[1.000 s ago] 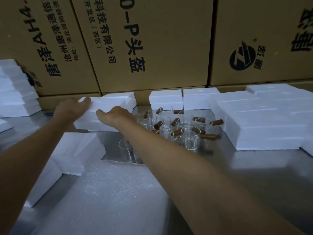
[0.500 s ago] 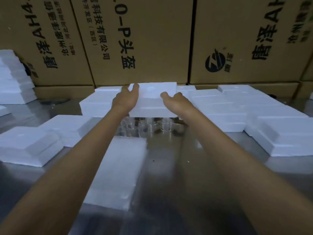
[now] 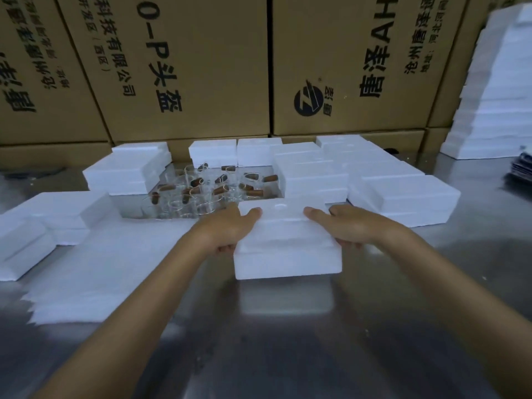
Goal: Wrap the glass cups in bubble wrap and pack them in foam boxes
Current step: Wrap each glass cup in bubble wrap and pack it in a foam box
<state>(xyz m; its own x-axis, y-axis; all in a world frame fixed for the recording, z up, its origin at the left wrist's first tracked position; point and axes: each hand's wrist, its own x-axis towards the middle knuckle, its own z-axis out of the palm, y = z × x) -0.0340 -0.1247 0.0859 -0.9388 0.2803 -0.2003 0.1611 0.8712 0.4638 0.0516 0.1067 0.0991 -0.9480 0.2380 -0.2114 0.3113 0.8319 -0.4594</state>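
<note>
Both hands point(image 3: 230, 228) point(image 3: 349, 226) grip foam box point(image 3: 288, 254) between them

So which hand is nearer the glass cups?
Left. The left hand grips the foam box just in front of the glass cups; the right hand is farther right.

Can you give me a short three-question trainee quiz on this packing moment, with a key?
1. True or false: both hands grip the same foam box.
2. Where do the glass cups stand relative to that box: A) inside it, B) behind it on the table, C) on top of it?
3. What lies flat on the steel table beside the left hand?

Key
1. True: the left hand and the right hand hold opposite sides.
2. B.
3. The bubble wrap sheets.
</note>
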